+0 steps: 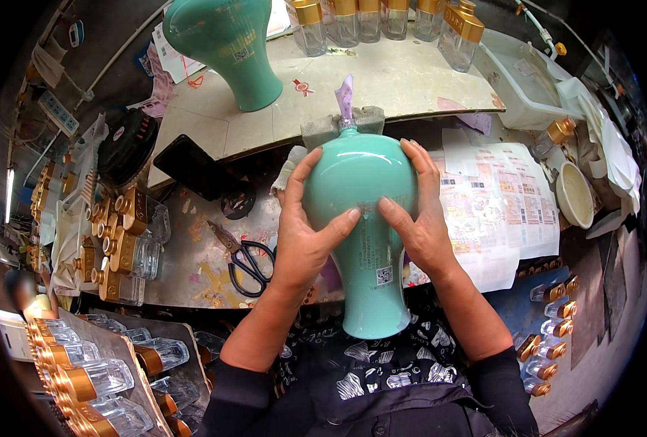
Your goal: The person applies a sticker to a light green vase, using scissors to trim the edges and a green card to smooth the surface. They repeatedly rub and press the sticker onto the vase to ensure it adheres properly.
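A glossy green vase [360, 171] fills the centre of the frame, its neck toward the top and its base toward the lower edge. The left hand [302, 237] and right hand [425, 229] hold its wide shoulder from either side, thumbs near each other on the front. Black-handled scissors [245, 271] lie left of centre, printed sheets [494, 218] right of centre, and another green vase [225, 51] stands on the bench [396, 87] at upper left.
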`<state>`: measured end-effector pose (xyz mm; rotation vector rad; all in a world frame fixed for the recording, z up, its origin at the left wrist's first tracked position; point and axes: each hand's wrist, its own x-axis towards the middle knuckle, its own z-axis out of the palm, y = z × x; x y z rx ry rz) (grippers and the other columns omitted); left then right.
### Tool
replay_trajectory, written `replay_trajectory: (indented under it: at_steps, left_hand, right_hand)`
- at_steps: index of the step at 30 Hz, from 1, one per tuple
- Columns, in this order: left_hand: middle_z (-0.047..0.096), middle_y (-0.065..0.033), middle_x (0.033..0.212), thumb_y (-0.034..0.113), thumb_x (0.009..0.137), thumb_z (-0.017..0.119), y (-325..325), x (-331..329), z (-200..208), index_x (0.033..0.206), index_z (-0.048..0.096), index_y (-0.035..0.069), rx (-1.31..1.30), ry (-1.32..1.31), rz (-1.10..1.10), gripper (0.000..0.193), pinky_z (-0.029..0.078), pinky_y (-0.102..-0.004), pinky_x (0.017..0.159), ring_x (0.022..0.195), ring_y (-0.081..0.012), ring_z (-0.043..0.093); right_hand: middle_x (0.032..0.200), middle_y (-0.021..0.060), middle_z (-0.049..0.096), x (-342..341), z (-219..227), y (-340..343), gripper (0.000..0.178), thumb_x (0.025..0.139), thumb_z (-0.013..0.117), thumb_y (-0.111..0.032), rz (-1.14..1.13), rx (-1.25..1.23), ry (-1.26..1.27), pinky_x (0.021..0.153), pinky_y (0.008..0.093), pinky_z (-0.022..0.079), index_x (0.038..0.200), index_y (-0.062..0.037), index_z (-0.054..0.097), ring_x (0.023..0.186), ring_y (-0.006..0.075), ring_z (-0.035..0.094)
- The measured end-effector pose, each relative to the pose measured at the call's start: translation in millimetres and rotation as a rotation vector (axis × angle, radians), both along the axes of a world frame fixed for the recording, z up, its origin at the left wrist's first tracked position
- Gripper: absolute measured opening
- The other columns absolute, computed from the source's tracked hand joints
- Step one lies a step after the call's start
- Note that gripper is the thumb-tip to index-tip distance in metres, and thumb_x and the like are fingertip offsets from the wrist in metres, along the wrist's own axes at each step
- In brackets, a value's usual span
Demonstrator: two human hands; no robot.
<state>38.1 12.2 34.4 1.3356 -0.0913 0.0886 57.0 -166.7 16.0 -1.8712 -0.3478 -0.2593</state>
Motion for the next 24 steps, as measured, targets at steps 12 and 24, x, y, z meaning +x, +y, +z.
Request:
replay_trajectory:
  at_steps: [12, 24]
  left_hand:
    - [0.046, -0.0115, 0.141, 0.006, 0.081, 0.074, -0.6, 0.6, 0.2, 0.149, 0.036, 0.005, 0.026, 0.012, 0.027, 0.078, 0.037, -0.0374, 0.112, 0.130, -0.0220, 0.047]
    - [0.046, -0.0119, 0.142, 0.007, 0.084, 0.073, -1.1, 0.8, 0.8, 0.150, 0.035, 0.004, 0.020, 0.001, 0.021, 0.075, 0.038, -0.0375, 0.112, 0.131, -0.0222, 0.047]
  right_hand:
    - [0.155, 0.0230, 0.025, 2.5, -6.2, -1.9, 0.081, 0.087, 0.072, -0.030, 0.008, -0.014, -0.038, 0.120, 0.0467, 0.023, 0.153, -0.0086, 0.031, 0.147, 0.0375, 0.023]
    - [0.154, 0.0236, 0.025, 2.2, -5.3, 0.2, 0.080, 0.088, 0.071, -0.033, -0.008, -0.017, -0.044, 0.120, 0.0474, 0.022, 0.153, -0.0075, 0.031, 0.147, 0.0383, 0.023]
